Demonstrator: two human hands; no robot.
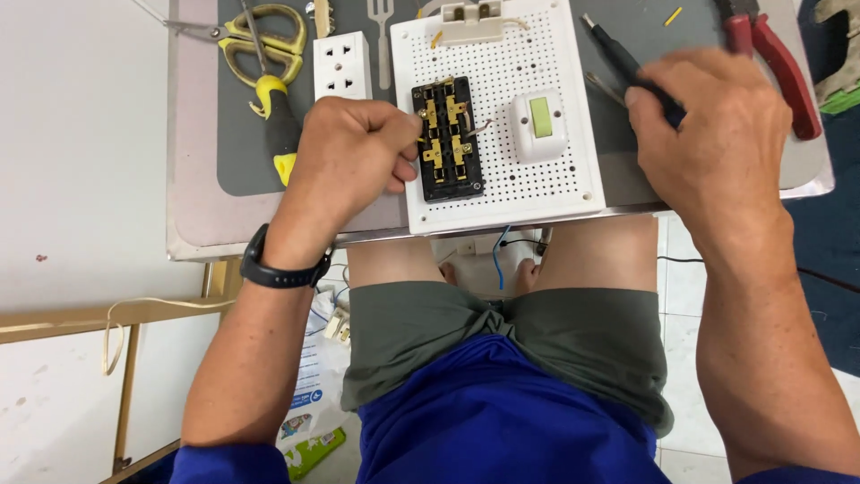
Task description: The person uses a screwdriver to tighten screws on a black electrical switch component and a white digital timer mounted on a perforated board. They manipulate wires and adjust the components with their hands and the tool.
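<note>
A white perforated board (555,179) lies on the table in front of me. On it sit a black socket base with brass contacts (446,139) and a white switch with a green rocker (538,124). My left hand (348,154) is closed into a fist at the base's left edge, fingertips touching it. My right hand (712,134) is closed around a black-handled tool (618,56) whose shaft points up and left, beside the board's right edge.
A grey mat (246,170) covers the metal table (193,233). On it lie yellow scissors (264,40), a yellow-and-black screwdriver (279,125), a white socket cover (342,67), a small fork-shaped tool (382,36) and red pliers (775,63). A white terminal piece (472,20) sits at the board's top.
</note>
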